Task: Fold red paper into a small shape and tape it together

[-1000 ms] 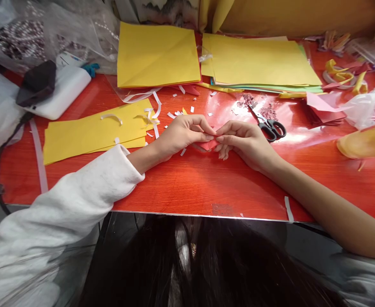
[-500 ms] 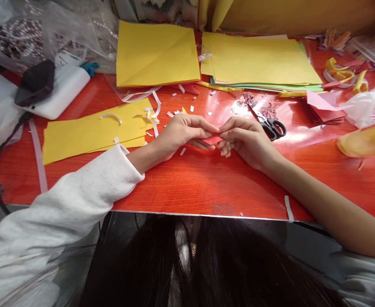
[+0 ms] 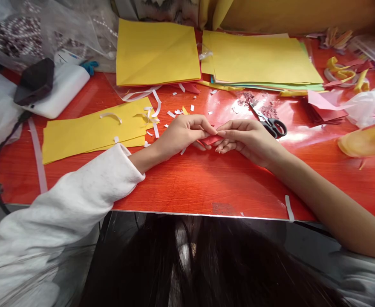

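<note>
Red paper [image 3: 211, 139], place: between both hands, near the middle of the orange-red surface [image 3: 174, 187]; lifted or touching below, cannot tell.
Red paper, colour: plain crimson, slightly pinker than the surface, matte in the visible part.
Red paper, outline: small and slim, roughly a shallow wedge; partly hidden behind fingertips.
Red paper, folds: too small and too covered to count.
Left hand [image 3: 181, 133]: pinching the left part of the paper between thumb and index finger; other fingers lower, partly beneath the paper.
Right hand [image 3: 251, 138]: pinching the right end with thumb and index finger, tips very near those of the left; remaining fingers loosely bent below.
Scissors [image 3: 266, 120]: black-handled, just beyond the right hand, lying aslant, blades pointing away.
White scraps [image 3: 192, 108]: scattered beyond and beside the left hand.
Yellow strips [image 3: 88, 133]: layered flat to the left, beyond the pale sleeve [image 3: 94, 183], with curled white trimmings on top.
Yellow sheets [image 3: 157, 53]: in two flat stacks along the far side, with green edges showing under the right one.
Pink paper [image 3: 324, 100]: atop a small dark-red pile, well right of the scissors.
</note>
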